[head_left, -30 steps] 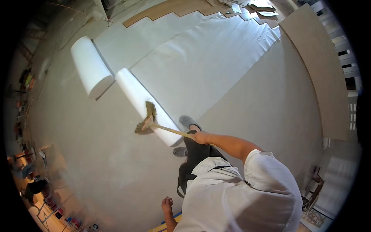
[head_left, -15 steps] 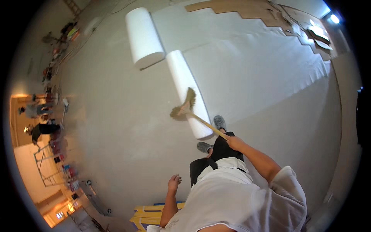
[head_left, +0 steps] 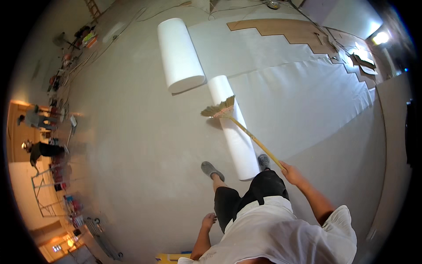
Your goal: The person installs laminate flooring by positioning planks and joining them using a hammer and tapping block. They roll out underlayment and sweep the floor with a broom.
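Right hand [head_left: 291, 171] closed around the end of the broom [head_left: 241, 124], head over the thinner white roll [head_left: 235, 132]; light, stiff stick, better gripped mid-handle; left hand [head_left: 209, 220] hangs loose, empty.

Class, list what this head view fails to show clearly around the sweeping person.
- Right hand on the yellow broom handle: too small to show the fingers' grip.
- Left hand: small, whether it holds anything is unclear.
- Yellow object at the bottom: cut off by the edge.
- Items along the left wall: tiny, bent by the fisheye.
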Tool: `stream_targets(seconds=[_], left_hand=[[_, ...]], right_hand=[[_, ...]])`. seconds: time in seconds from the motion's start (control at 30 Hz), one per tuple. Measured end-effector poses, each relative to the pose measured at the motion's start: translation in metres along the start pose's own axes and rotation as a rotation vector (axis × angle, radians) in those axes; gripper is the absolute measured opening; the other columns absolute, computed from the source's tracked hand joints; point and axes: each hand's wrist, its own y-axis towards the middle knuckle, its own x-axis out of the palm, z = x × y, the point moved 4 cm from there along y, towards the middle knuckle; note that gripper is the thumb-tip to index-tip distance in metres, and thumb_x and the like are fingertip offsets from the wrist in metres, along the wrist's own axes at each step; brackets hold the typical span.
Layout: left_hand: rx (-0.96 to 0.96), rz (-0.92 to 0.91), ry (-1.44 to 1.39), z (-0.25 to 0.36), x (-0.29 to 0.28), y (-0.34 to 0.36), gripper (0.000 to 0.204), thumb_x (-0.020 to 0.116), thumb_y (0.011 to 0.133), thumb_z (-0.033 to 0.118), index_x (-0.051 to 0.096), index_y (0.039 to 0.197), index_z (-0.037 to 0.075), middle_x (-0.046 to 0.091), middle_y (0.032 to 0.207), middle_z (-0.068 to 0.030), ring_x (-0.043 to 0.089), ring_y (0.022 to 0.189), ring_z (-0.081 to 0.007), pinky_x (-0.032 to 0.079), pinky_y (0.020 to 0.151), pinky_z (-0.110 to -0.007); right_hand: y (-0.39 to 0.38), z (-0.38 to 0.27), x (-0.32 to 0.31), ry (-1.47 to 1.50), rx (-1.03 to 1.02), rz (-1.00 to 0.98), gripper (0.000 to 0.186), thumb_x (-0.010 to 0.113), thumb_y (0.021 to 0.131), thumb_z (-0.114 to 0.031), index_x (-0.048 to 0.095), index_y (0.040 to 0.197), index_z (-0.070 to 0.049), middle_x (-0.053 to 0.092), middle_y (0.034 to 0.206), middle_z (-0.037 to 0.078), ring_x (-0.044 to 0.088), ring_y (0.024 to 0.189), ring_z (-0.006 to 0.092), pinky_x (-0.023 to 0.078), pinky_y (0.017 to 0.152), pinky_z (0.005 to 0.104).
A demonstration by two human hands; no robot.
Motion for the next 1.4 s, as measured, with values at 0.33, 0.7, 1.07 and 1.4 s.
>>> stream_targets(seconds=[0.33, 0.7, 1.07, 1.4], left_hand=[[0.066, 0.188, -0.131, 0.121, -0.265, 0.05, 0.024, 0.056, 0.096, 0.019, 0.06, 0.111, 0.0, 0.068, 0.097, -0.0113, 0.066, 0.081, -0.0225, 0.056, 0.071, -0.035], [0.267, 0.137, 0.028, 0.362, -0.418, 0.177, 0.022, 0.057, 0.097, 0.022, 0.063, 0.102, 0.001, 0.069, 0.091, -0.0112, 0.065, 0.075, -0.0193, 0.054, 0.066, -0.032], [0.174, 0.044, -0.094, 0.62, -0.415, 0.329, 0.025, 0.06, 0.098, 0.022, 0.062, 0.115, 0.005, 0.068, 0.103, -0.0072, 0.066, 0.088, -0.0189, 0.056, 0.075, -0.032], [-0.08, 0.16, -0.653, 0.798, -0.275, 0.541, 0.055, 0.063, 0.097, 0.044, 0.051, 0.126, -0.001, 0.061, 0.113, -0.0184, 0.062, 0.092, -0.0275, 0.055, 0.073, -0.04]], right_hand=[[0.044, -0.153, 0.079, 0.333, 0.321, 0.102, 0.056, 0.058, 0.098, -0.023, 0.042, 0.151, -0.013, 0.049, 0.06, 0.003, 0.048, 0.046, 0.0146, 0.046, 0.043, 0.0334], [0.032, -0.277, 0.181, 0.599, 0.686, 0.272, 0.048, 0.065, 0.095, -0.025, 0.053, 0.136, -0.003, 0.06, 0.066, 0.011, 0.055, 0.046, 0.0186, 0.049, 0.045, 0.0363], [0.186, -0.368, 0.146, 0.69, 0.891, 0.358, 0.031, 0.058, 0.101, -0.028, 0.054, 0.126, -0.009, 0.043, 0.059, -0.004, 0.042, 0.041, 0.0087, 0.039, 0.035, 0.0282], [0.271, -0.425, 0.046, 0.695, 1.204, 0.333, 0.041, 0.053, 0.104, -0.026, 0.048, 0.142, -0.011, 0.042, 0.062, -0.004, 0.039, 0.043, 0.0057, 0.037, 0.035, 0.0247]])
